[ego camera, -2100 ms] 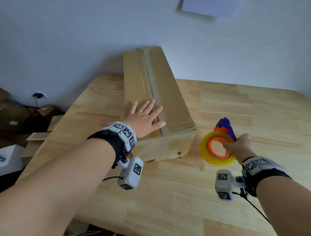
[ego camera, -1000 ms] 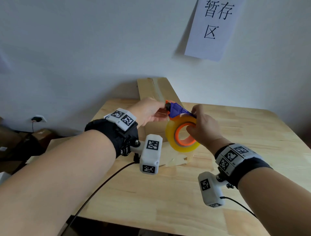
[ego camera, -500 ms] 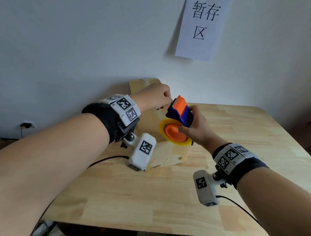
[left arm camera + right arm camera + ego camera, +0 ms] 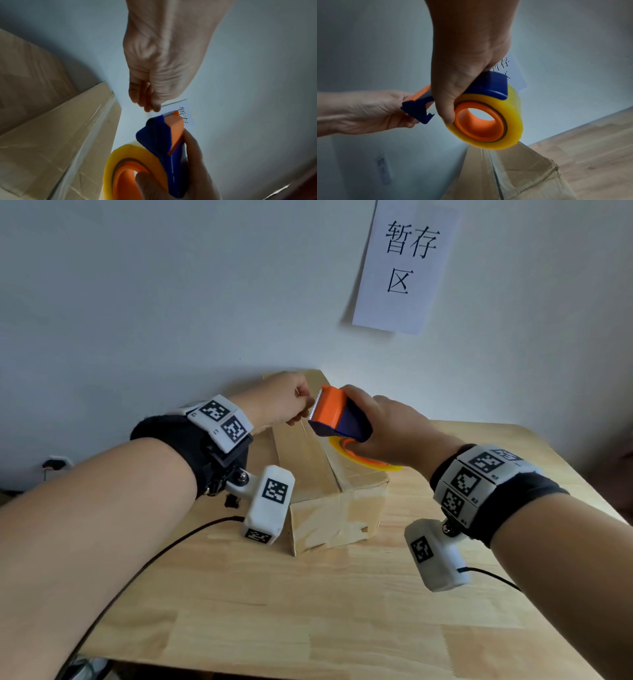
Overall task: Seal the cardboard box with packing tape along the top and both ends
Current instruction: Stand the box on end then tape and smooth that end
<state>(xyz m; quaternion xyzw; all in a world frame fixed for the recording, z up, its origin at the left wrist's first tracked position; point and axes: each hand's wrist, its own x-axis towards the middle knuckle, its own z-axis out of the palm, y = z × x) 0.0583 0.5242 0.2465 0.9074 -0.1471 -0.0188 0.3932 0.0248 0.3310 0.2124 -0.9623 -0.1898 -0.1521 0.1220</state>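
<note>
Tape dispenser [image 4: 339, 414] held above box [image 4: 329, 477], left fingers [image 4: 298, 402] pinching tape.

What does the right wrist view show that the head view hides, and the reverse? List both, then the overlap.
Only the right wrist view shows the orange plastic core of the yellow tape roll face-on. Only the head view shows the white paper wall sign whole and both wrist cameras. Both show the right hand gripping the blue and orange tape dispenser, the left hand at its blade, above the brown cardboard box.
</note>
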